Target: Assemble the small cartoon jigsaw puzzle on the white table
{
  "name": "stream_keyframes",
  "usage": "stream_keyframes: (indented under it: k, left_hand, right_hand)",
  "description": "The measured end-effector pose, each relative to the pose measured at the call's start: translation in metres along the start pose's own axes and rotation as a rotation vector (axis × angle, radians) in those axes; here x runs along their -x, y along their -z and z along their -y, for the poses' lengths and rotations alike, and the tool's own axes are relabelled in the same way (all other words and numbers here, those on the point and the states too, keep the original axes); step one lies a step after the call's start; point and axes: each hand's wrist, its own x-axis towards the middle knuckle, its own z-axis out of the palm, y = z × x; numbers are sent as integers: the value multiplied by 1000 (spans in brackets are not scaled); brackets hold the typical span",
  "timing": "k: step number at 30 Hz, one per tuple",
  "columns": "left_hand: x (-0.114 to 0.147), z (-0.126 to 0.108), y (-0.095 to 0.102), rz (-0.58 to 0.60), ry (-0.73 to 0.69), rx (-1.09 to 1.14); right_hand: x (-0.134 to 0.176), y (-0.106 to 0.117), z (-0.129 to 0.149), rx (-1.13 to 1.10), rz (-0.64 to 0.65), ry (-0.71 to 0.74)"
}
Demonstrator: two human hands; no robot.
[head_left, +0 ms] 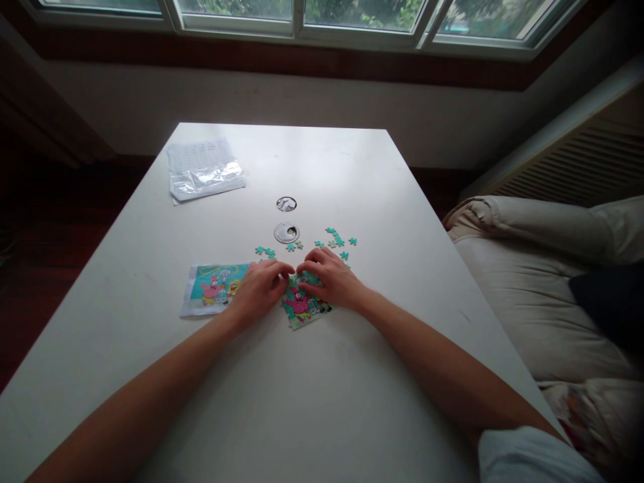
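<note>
A partly joined jigsaw puzzle with a pink starfish character lies in front of me, slightly turned on the table. My left hand is at its upper left edge, thumb and forefinger bent close together; whatever is between the tips is too small to make out. From the right, my right hand curls over the puzzle's upper part, its thumb and fingers pressing on it and covering some of the picture. Under my left hand's side lies a printed picture sheet with similar cartoon characters, partly hidden by that hand.
Loose teal puzzle pieces are scattered beyond my right hand, and a few more pieces lie beyond the left. A clear plastic bag with paper is at the far left. Two round table inserts sit mid-table. A beige sofa adjoins the right side.
</note>
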Motion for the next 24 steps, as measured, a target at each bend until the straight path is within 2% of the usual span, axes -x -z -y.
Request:
stream_keyframes:
  k: [9,17,24]
  left_hand:
    - [2,-1,11,48,30,-67]
    - [4,-2,12,-25,188,-93]
    - [6,-8,13,30,87,-190]
  right_hand:
    - [0,1,0,-9,3,-3]
    - [-1,2,1,-10,9,-7]
    - [0,2,0,-3,2,2]
